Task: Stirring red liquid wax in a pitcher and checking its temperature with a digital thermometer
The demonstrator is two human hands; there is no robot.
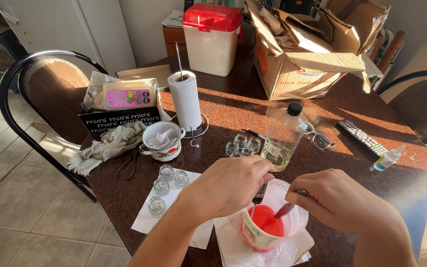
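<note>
Red liquid (268, 222) fills the bottom of a translucent plastic cup (253, 236) that sits directly below both hands, on a white paper towel (238, 252) spread on the dark speckled counter (233, 106). The left hand (228, 185) is closed around a thin dark-handled probe (259, 195), whose metal stem dips down into the red liquid. The right hand (339, 200) is closed on a slim utensil (286, 208), its red-coated tip reaching into the cup from the other side. The two hands are close together above the cup's rim, not touching.

Just beyond the left hand stands a clear bottle (282, 141) with a black cap, holding a little pale liquid, and beside it a cluster of small empty glass jars (242, 145). To the left of the left hand, four more small glass jars (166, 180) rest on another sheet of paper towel (147, 222). Farther left lie dark pliers (129, 163), a small enamel pot (163, 141) with crumpled paper inside, and a cloth rag (107, 146). A paper towel roll (185, 101) stands upright on a wire holder behind the pot. Beyond the right hand are eyeglasses (320, 140), a remote control (362, 137) and a small dropper bottle (389, 158). An open cardboard box (302, 64) and a white bin with a red lid (212, 37) stand at the far side of the counter.
</note>
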